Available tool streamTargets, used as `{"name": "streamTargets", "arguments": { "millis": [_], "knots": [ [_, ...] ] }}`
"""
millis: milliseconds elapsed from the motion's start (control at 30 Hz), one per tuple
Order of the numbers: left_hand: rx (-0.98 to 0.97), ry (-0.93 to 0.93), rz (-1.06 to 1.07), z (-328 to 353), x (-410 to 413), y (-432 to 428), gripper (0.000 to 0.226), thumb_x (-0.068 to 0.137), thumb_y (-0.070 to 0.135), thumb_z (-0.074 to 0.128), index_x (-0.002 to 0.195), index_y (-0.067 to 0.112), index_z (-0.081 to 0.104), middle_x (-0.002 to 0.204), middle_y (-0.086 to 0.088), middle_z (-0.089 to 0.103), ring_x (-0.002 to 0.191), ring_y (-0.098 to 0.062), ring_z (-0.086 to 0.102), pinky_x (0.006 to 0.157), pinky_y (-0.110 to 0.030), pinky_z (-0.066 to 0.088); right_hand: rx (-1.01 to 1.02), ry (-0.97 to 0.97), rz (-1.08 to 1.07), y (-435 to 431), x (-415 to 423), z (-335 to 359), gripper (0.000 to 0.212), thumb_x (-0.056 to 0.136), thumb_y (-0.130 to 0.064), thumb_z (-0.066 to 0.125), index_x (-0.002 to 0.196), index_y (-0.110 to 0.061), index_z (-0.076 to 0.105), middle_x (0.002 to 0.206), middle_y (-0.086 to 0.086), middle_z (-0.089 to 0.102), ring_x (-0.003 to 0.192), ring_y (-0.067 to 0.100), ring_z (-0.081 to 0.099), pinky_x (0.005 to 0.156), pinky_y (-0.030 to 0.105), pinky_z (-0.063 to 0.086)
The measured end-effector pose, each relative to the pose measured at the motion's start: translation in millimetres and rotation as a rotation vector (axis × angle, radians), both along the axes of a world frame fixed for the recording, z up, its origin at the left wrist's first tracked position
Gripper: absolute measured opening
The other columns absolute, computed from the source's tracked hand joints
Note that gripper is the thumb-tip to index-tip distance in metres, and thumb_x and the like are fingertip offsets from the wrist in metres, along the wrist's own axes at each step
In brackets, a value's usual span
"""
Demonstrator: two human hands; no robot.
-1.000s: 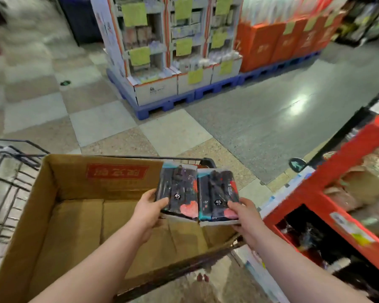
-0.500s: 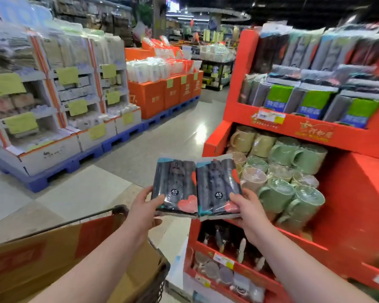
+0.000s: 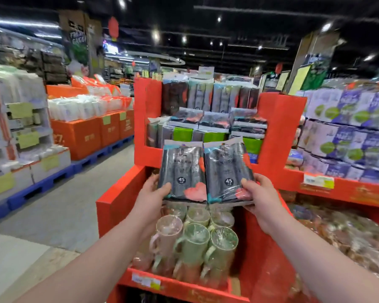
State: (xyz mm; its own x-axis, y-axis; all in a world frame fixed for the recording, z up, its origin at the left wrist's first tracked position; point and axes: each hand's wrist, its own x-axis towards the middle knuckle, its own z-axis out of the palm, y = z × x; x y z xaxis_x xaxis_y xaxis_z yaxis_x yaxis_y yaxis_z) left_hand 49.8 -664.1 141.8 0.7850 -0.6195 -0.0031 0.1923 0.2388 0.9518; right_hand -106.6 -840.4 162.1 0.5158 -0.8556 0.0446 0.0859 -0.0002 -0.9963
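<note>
The left hand (image 3: 150, 193) grips one pack (image 3: 182, 171), the right hand (image 3: 260, 193) grips the other pack (image 3: 227, 170), side by side above the mugs (image 3: 195, 239); best keep both level and slide them onto the stack (image 3: 214, 120) just beyond.

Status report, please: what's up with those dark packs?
Left hand grips left pack. Right hand grips right pack. Packs side by side above mugs, facing red display. Nothing blocking.
</note>
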Motion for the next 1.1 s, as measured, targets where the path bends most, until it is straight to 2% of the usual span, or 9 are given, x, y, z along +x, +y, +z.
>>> {"name": "streamTargets", "arguments": {
  "millis": [300,400,600,667,767,900,967,1033,1100],
  "knots": [
    [-0.007,-0.051,0.055,41.2,24.6,-88.1,0.037,0.099,0.019,0.051,0.135,0.022,0.046,0.114,-0.006,0.063,0.068,-0.018,0.055,0.053,-0.027,0.041,-0.056,-0.061,0.066,-93.7,23.7,42.4,0.043,0.093,-0.022,0.058,0.133,-0.013,0.047,0.107,0.008,0.065,0.070,0.014,0.061,0.054,0.023,0.043],
    [-0.042,-0.048,0.046,62.5,38.1,-101.2,0.025,0.099,0.015,0.049,0.125,0.017,0.051,0.097,-0.004,0.067,0.058,-0.014,0.062,0.044,-0.024,0.045,-0.097,-0.059,0.067,-108.6,39.7,58.0,0.040,0.092,-0.023,0.058,0.130,-0.012,0.050,0.103,0.007,0.064,0.065,0.011,0.061,0.052,0.021,0.040],
    [-0.001,-0.221,0.068,104.9,91.7,-127.1,0.032,0.101,0.017,0.046,0.133,0.017,0.046,0.097,-0.004,0.062,0.056,-0.012,0.057,0.042,-0.020,0.041,-0.178,-0.070,0.033,-125.2,81.6,103.5,0.040,0.091,-0.029,0.057,0.128,-0.015,0.049,0.105,0.010,0.063,0.082,0.019,0.058,0.065,0.029,0.040],
    [0.004,-0.235,0.084,116.9,112.5,-139.0,0.034,0.100,0.018,0.048,0.133,0.018,0.043,0.110,-0.007,0.060,0.066,-0.016,0.058,0.043,-0.021,0.044,-0.193,-0.058,0.000,-130.0,99.5,120.9,0.050,0.087,-0.032,0.058,0.132,-0.014,0.044,0.106,0.011,0.063,0.084,0.021,0.057,0.062,0.028,0.039],
    [0.056,-0.346,0.088,130.1,144.5,-158.1,0.042,0.096,0.019,0.050,0.137,0.018,0.043,0.128,-0.012,0.058,0.085,-0.025,0.058,0.059,-0.030,0.047,-0.205,-0.044,-0.056,-140.7,126.8,144.4,0.050,0.091,-0.024,0.056,0.136,-0.015,0.036,0.116,0.015,0.059,0.085,0.023,0.053,0.061,0.027,0.038],
    [0.103,-0.435,0.070,150.2,172.4,-176.3,0.049,0.097,0.015,0.045,0.144,0.025,0.034,0.128,-0.006,0.054,0.079,-0.022,0.053,0.048,-0.023,0.038,-0.237,0.012,-0.135,-152.2,155.3,164.7,0.049,0.094,-0.020,0.054,0.138,-0.013,0.034,0.112,0.014,0.060,0.092,0.023,0.056,0.076,0.034,0.040],
    [0.115,-0.465,0.064,157.4,183.8,-186.3,0.050,0.099,0.017,0.043,0.146,0.026,0.033,0.130,-0.004,0.053,0.090,-0.023,0.052,0.054,-0.025,0.036,-0.257,0.065,-0.179,-159.8,168.1,167.3,0.048,0.094,-0.020,0.054,0.137,-0.010,0.035,0.122,0.018,0.058,0.106,0.029,0.057,0.078,0.033,0.038],
    [0.156,-0.536,0.080,162.5,189.7,-196.2,0.048,0.099,0.023,0.043,0.146,0.024,0.035,0.137,-0.005,0.052,0.101,-0.025,0.054,0.065,-0.029,0.044,-0.335,0.181,-0.191,-160.5,177.5,169.9,0.040,0.096,-0.022,0.051,0.131,-0.008,0.040,0.123,0.019,0.059,0.105,0.030,0.057,0.070,0.030,0.037],
    [0.394,-0.757,0.076,164.6,198.9,-203.3,0.053,0.094,0.042,0.038,0.144,0.024,0.039,0.142,-0.006,0.050,0.117,-0.029,0.052,0.093,-0.037,0.046,-0.558,0.499,-0.187,-156.6,178.5,173.8,0.037,0.098,-0.029,0.043,0.127,-0.006,0.049,0.122,0.019,0.059,0.101,0.032,0.057,0.070,0.031,0.041]
  ]
}}
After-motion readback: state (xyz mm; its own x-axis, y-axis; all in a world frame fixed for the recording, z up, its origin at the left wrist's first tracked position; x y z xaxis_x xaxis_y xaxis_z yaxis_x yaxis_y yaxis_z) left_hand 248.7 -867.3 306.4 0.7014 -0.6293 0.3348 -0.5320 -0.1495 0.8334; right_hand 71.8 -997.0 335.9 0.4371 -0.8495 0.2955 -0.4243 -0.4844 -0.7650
